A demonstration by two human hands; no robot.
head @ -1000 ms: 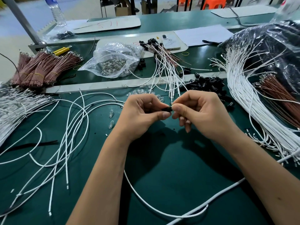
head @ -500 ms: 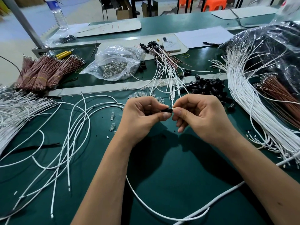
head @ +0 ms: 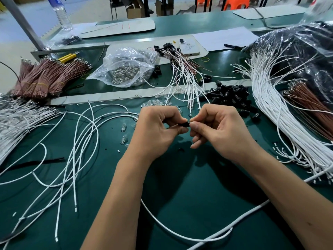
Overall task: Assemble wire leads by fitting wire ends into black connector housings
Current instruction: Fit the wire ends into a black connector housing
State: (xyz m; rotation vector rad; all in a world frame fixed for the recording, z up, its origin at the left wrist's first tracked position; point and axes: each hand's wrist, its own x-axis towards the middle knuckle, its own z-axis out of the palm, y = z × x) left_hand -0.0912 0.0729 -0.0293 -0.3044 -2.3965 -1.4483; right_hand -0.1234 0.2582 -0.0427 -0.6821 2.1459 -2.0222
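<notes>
Right now, from the head view, the left hand [head: 155,130] pinches a small black connector housing [head: 183,124] above the green counter [head: 180,177]. The right hand [head: 221,130] pinches at its open end, probably holding a wire end, though that is too small to see. To do it well, keep the housing still and push the wire straight in until it stops.

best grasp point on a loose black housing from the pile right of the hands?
Probably a fingertip pinch across the short barrel of a housing at the near edge of the black housing pile, coming from above and the near side. They lie jumbled, and edge pieces sit freer; wire leads cross the pile's left side.
</notes>
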